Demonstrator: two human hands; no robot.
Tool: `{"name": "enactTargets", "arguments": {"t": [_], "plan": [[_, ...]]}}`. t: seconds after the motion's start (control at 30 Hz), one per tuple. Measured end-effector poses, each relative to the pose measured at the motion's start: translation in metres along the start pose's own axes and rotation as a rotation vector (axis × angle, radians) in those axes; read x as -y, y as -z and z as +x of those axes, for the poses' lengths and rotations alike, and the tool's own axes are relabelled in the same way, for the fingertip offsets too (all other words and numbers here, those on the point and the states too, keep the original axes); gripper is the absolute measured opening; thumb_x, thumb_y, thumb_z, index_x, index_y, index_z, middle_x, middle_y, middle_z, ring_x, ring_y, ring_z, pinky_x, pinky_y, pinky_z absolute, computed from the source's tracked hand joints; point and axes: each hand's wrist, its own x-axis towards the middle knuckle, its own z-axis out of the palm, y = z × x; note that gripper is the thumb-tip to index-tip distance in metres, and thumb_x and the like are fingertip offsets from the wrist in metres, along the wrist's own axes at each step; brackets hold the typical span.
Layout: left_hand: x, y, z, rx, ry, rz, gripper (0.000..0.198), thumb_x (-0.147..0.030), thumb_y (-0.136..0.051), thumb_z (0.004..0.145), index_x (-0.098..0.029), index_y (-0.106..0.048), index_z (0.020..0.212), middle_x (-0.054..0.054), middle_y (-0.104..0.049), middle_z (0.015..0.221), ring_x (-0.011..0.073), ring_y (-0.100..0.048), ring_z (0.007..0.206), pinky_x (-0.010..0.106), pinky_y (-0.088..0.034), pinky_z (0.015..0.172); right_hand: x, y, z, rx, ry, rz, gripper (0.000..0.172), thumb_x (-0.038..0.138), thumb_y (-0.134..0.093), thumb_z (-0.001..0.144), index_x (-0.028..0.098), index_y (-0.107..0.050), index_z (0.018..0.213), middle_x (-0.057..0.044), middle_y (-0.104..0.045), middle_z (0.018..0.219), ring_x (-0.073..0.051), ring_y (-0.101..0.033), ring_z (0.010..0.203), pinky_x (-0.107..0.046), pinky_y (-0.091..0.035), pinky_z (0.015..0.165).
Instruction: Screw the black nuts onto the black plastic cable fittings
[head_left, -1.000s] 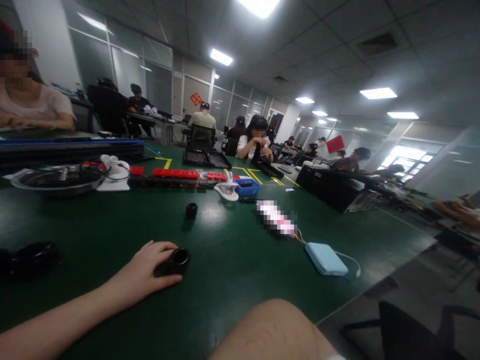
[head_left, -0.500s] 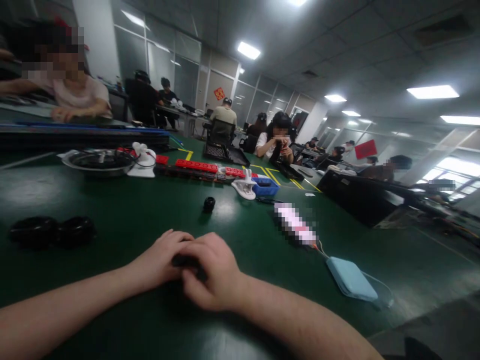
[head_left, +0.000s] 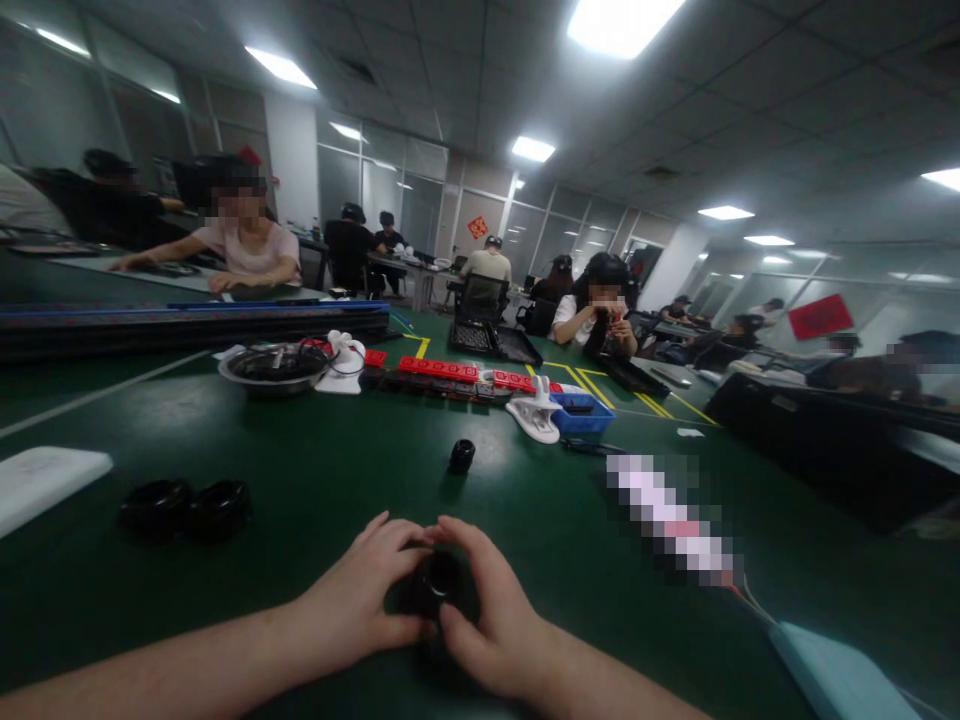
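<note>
While cupped between both hands, black ring part (head_left: 437,583) looks round, glossy, hollow | left hand (head_left: 360,600), right hand (head_left: 491,625): grips clamped on it

Assembly workshop; long green worktables (head_left: 225,440)

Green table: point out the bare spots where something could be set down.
Bare green table lies between the two black rings, the metal bowl and the small black cap. Crowded: the far edge around the red strips and blue tray.
</note>
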Motion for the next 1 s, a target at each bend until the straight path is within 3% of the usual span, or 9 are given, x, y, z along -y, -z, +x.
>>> {"name": "enactTargets", "arguments": {"t": [0.1, 0.27, 0.37, 0.5, 0.7, 0.87, 1.0], "plan": [[0.000, 0.000, -0.001, 0.002, 0.004, -0.011, 0.039, -0.039, -0.068, 0.063, -0.028, -0.060, 0.099, 0.003, -0.052, 0.114, 0.0269, -0.044, 0.110, 0.054, -0.010, 0.104, 0.002, -0.001, 0.003, 0.032, -0.046, -0.031, 0.064, 0.024, -0.061, 0.066, 0.017, -0.034, 0.124, -0.011, -0.049, 0.115, -0.024, -0.049, 0.103, -0.038, -0.041, 0.089], [-0.002, 0.001, -0.003, -0.019, 0.012, -0.021, 0.037, -0.036, -0.066, 0.065, -0.027, -0.060, 0.101, 0.003, -0.053, 0.112, 0.0252, -0.045, 0.109, 0.052, -0.010, 0.105, 0.003, -0.002, 0.004, -0.005, -0.100, 0.000, 0.046, 0.018, -0.059, 0.069, 0.020, -0.044, 0.113, -0.007, -0.054, 0.101, -0.019, -0.053, 0.091, -0.032, -0.045, 0.080], [-0.002, 0.001, -0.003, -0.019, 0.009, -0.024, 0.041, -0.037, -0.067, 0.065, -0.027, -0.059, 0.104, 0.003, -0.052, 0.114, 0.0260, -0.044, 0.110, 0.052, -0.011, 0.105, 0.002, 0.000, 0.002, 0.058, -0.075, 0.014, 0.058, 0.017, -0.058, 0.071, 0.019, -0.034, 0.123, -0.009, -0.049, 0.115, -0.020, -0.049, 0.103, -0.033, -0.041, 0.089], [0.001, -0.001, -0.002, -0.014, 0.016, -0.022, 0.044, -0.038, -0.068, 0.063, -0.028, -0.059, 0.105, 0.003, -0.052, 0.113, 0.0258, -0.044, 0.110, 0.052, -0.011, 0.105, 0.002, -0.001, 0.004, 0.112, -0.100, -0.018, 0.072, 0.033, -0.067, 0.068, 0.017, -0.030, 0.128, -0.012, -0.041, 0.123, -0.026, -0.041, 0.111, -0.039, -0.036, 0.095], [0.001, -0.005, -0.001, -0.075, 0.004, -0.021, 0.041, -0.038, -0.069, 0.061, -0.026, -0.060, 0.099, 0.003, -0.053, 0.106, 0.0244, -0.047, 0.103, 0.051, -0.015, 0.103, 0.004, -0.002, 0.008, 0.191, -0.149, -0.050, 0.045, 0.023, -0.058, 0.072, 0.020, -0.049, 0.116, -0.007, -0.047, 0.099, -0.020, -0.050, 0.088, -0.033, -0.045, 0.077], [0.001, -0.003, 0.000, -0.073, 0.024, -0.051, 0.044, -0.041, -0.069, 0.061, -0.026, -0.060, 0.101, 0.003, -0.055, 0.105, 0.0246, -0.048, 0.103, 0.052, -0.015, 0.103, -0.001, 0.000, 0.006, 0.158, 0.017, 0.008, 0.061, 0.014, -0.049, 0.071, 0.020, -0.032, 0.129, -0.010, -0.043, 0.119, -0.023, -0.043, 0.110, -0.036, -0.038, 0.093], [0.003, -0.002, 0.001, -0.035, 0.031, -0.057, 0.047, -0.046, -0.070, 0.060, -0.027, -0.060, 0.102, 0.003, -0.054, 0.109, 0.0255, -0.046, 0.107, 0.052, -0.013, 0.104, -0.008, -0.005, 0.004, 0.105, -0.007, -0.004, 0.070, 0.023, -0.060, 0.067, 0.018, -0.028, 0.129, -0.012, -0.041, 0.123, -0.026, -0.042, 0.112, -0.039, -0.037, 0.095]]}}
